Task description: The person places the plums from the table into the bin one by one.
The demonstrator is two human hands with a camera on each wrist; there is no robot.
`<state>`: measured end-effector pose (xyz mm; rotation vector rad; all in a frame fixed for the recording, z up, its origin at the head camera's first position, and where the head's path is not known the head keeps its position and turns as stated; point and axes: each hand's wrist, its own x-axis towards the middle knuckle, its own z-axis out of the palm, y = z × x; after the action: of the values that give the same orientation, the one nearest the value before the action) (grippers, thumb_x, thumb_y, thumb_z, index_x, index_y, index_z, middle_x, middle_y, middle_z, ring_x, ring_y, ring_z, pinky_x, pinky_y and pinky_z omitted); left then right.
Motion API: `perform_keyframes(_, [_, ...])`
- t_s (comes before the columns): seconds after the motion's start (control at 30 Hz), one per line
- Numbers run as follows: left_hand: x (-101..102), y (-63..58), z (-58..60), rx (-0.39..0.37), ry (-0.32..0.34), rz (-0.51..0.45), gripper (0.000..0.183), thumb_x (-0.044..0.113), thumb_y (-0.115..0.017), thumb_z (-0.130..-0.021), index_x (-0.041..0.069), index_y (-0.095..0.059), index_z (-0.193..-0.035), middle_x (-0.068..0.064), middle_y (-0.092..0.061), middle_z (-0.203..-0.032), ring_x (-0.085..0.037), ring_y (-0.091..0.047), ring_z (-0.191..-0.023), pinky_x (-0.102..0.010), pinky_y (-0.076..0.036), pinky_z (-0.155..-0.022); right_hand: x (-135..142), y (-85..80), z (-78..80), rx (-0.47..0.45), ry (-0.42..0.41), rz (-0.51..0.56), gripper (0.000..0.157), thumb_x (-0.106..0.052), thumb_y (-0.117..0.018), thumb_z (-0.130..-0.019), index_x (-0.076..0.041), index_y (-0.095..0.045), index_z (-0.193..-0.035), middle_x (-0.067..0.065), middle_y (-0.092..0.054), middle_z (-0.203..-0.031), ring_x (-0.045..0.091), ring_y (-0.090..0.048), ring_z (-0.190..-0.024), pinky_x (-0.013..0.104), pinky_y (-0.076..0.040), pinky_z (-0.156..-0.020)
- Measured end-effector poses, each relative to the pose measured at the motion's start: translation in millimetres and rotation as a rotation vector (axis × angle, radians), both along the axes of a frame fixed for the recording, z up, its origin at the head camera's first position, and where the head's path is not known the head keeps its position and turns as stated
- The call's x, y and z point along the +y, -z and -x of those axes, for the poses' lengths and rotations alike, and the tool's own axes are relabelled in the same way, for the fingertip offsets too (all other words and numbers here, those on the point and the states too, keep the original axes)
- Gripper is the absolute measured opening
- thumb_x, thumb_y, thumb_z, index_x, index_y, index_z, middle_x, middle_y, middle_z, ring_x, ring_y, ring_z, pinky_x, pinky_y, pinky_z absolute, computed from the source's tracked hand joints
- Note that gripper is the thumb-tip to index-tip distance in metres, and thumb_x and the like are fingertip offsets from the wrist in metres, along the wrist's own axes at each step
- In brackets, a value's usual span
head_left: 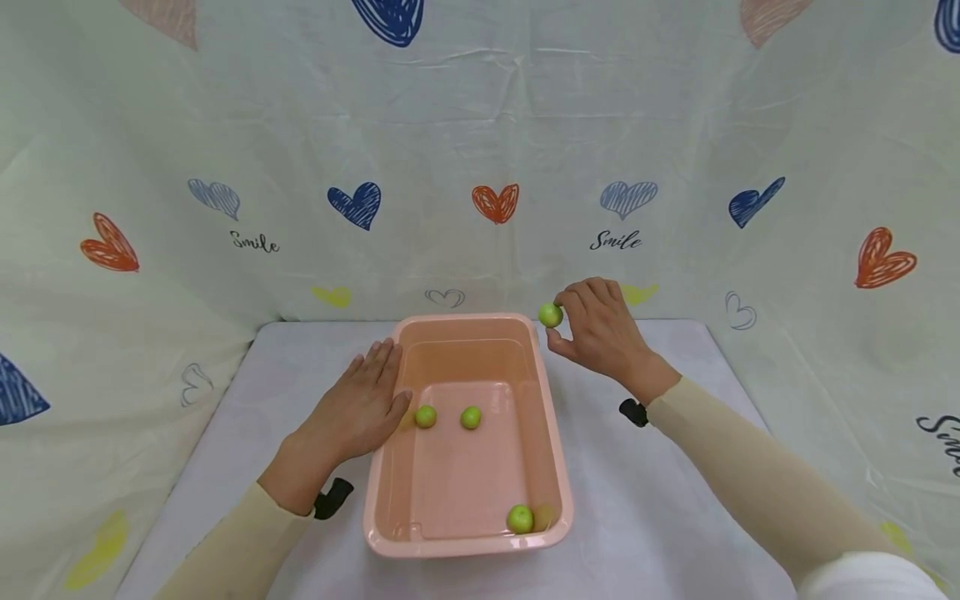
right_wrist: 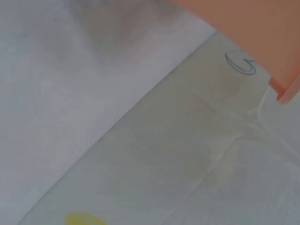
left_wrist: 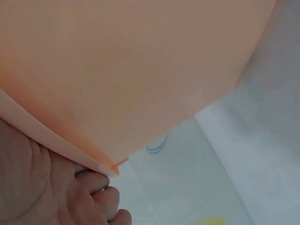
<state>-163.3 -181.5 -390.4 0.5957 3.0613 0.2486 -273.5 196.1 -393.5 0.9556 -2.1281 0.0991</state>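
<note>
A pink plastic tub point(head_left: 468, 546) stands on the table. Two small round green fruits, one point(head_left: 425, 417) near the left wall and another point(head_left: 471, 417) beside it, lie on its floor. A third green fruit point(head_left: 520, 519) sits in the near right corner. My left hand point(head_left: 352, 408) rests along the tub's left rim, fingers straight, thumb over the edge; the left wrist view shows its palm point(left_wrist: 28, 173) against the rim. Beyond the far right corner, my right hand point(head_left: 600, 333) pinches another green fruit point(head_left: 551, 315) between thumb and fingers. The right wrist view does not show that hand.
A white cloth covers the table point(head_left: 637, 517). Behind it hangs a pale curtain point(head_left: 555, 150) printed with hearts and "Smile", which also runs along both sides. Dark straps point(head_left: 332, 498) show at the wrists.
</note>
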Motion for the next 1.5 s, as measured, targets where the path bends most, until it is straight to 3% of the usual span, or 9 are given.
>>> perform_keyframes(0.33, [-2.8,3.1,-0.7,-0.002,0.015,-0.045,0.07,0.03,-0.046,-0.111,-0.015,-0.024,-0.161,-0.032,-0.024,-0.169,-0.048,-0.025,-0.158,-0.061,-0.025,-0.128,-46.0,-14.1,-8.8,-0.049,-0.014,-0.071,0.035,-0.031,-0.072,-0.086,-0.004,-0.06,-0.105,0.012,-0.062,-0.102,0.032,-0.055,-0.1,0.048,-0.042,-0.086])
perform_keyframes(0.53, [-2.7,3.0,-0.6,-0.011,0.007,-0.06,0.07,0.03,-0.046,-0.111,-0.014,-0.023,-0.161,-0.032,-0.023,-0.17,-0.048,-0.024,-0.158,-0.061,-0.025,-0.128,-69.2,-14.9,-13.1,-0.15,-0.023,-0.101,0.03,-0.031,-0.07,-0.087,-0.006,-0.061,-0.101,0.009,-0.061,-0.097,0.03,-0.053,-0.096,0.047,-0.042,-0.087])
perform_keyframes(0.93, [-3.0,4.0,-0.3,-0.015,0.011,-0.084,0.07,0.03,-0.045,-0.112,-0.014,-0.023,-0.161,-0.032,-0.023,-0.17,-0.048,-0.025,-0.158,-0.061,-0.026,-0.127,-94.0,-1.5,-13.4,-0.311,-0.038,-0.166,0.026,-0.032,-0.066,-0.09,-0.009,-0.063,-0.101,0.004,-0.059,-0.093,0.026,-0.05,-0.092,0.041,-0.041,-0.082])
perform_keyframes(1.5, [-3.4,4.4,-1.0,-0.019,0.023,-0.109,0.069,0.029,-0.045,-0.112,-0.015,-0.023,-0.161,-0.033,-0.022,-0.17,-0.049,-0.024,-0.158,-0.062,-0.027,-0.126,-108.7,12.5,-6.5,-0.436,0.042,-0.252,0.026,-0.035,-0.063,-0.094,-0.009,-0.064,-0.102,0.003,-0.06,-0.092,0.025,-0.05,-0.09,0.041,-0.042,-0.082])
